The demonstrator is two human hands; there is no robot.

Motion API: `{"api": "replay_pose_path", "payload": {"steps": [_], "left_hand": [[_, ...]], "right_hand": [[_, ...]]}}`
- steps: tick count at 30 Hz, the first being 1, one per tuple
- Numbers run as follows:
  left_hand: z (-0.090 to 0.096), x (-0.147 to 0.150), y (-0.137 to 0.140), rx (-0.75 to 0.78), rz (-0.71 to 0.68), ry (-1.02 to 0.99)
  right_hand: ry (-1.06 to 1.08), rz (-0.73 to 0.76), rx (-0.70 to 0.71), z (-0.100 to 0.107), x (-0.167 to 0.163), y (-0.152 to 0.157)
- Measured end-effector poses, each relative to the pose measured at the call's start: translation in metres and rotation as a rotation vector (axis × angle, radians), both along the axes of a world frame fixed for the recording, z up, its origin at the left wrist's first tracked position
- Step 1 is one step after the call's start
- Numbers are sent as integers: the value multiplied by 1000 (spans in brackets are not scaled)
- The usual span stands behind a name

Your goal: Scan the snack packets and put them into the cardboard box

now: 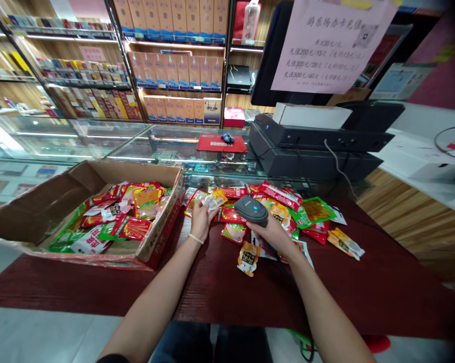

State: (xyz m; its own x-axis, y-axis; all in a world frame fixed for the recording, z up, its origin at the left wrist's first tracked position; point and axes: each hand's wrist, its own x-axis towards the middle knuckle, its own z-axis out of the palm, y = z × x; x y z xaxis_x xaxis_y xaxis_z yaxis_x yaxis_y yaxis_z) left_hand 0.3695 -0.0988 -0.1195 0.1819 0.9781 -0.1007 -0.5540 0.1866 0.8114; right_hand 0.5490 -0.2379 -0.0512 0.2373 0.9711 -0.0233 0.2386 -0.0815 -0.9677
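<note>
My right hand is wrapped round the grip of a dark grey barcode scanner with a blue light on top. Its head points left, towards a yellow and clear snack packet pinched in my left hand. A barcode shows on that packet. Beneath and around both hands lies a heap of red, green and yellow snack packets. An orange packet lies apart, nearer to me. To the left, an open cardboard box holds several more packets.
A dark red table bears the box and packets. Behind it stands a glass counter with a blue mouse on a red mat. At the right are a black cash drawer and a monitor. Another packet lies right.
</note>
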Motion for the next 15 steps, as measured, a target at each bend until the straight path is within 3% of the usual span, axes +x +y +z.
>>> {"api": "replay_pose_path", "payload": {"steps": [9,15], "left_hand": [[-2,-2,7,4,13,-46],[0,-3,7,-20,42,-71]], "right_hand": [[-132,114,-41,-6,3,-2],[-102,82,-73,-8,3,-2]]}}
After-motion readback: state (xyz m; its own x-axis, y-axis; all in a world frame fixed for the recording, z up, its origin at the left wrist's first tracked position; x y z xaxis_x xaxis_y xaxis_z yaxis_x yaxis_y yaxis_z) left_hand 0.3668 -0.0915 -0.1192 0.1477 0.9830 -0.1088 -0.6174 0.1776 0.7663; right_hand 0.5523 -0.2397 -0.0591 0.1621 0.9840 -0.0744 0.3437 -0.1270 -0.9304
